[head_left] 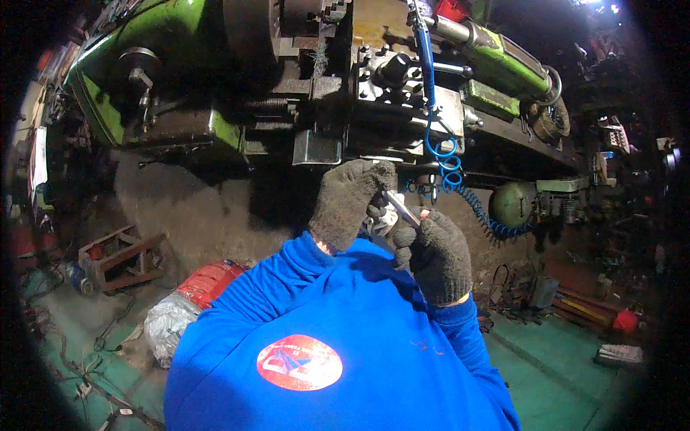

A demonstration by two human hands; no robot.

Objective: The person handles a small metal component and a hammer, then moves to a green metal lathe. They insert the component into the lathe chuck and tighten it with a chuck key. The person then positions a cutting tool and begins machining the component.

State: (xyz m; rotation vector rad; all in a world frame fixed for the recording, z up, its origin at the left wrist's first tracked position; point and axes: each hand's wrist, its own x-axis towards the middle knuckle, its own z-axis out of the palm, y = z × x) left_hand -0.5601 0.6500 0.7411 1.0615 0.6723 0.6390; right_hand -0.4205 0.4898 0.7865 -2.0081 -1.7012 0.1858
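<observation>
Both my hands wear dark knitted work gloves and meet in front of my blue jacket. My left hand [346,201] is curled, its fingertips at the upper end of a thin, light metal rod [399,208]. My right hand [433,251] grips the lower end of that same rod with thumb and fingers. A pale object [379,220] shows between the two gloves; what it is cannot be made out. Just above the hands stands the carriage and tool post [392,79] of a green lathe.
The green lathe [151,43] spans the top of the view, with a coiled blue air hose [449,169] hanging by the carriage. A red-and-white sack [190,302] and a wooden frame [118,258] lie on the floor to the left. Clutter fills the floor to the right [575,302].
</observation>
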